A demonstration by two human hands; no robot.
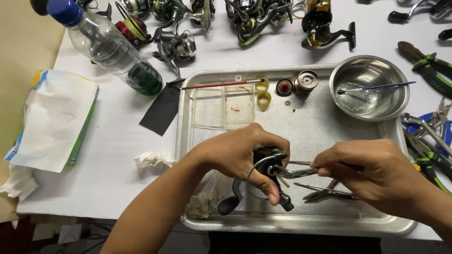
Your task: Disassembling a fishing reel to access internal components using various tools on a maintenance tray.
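Over the near part of a metal tray, the left hand grips a black fishing reel; the right hand pinches a slim metal tool against it. Farther right stands a steel bowl; pliers lie beneath the right hand.

We lose most of the black fishing reel under the left hand, whose fingers wrap its body. The thin tool runs into the closed right hand, so we cannot see its handle. The reels along the top are cut by the frame edge, as are the pliers at right. Specks in the steel bowl are too small to tell.
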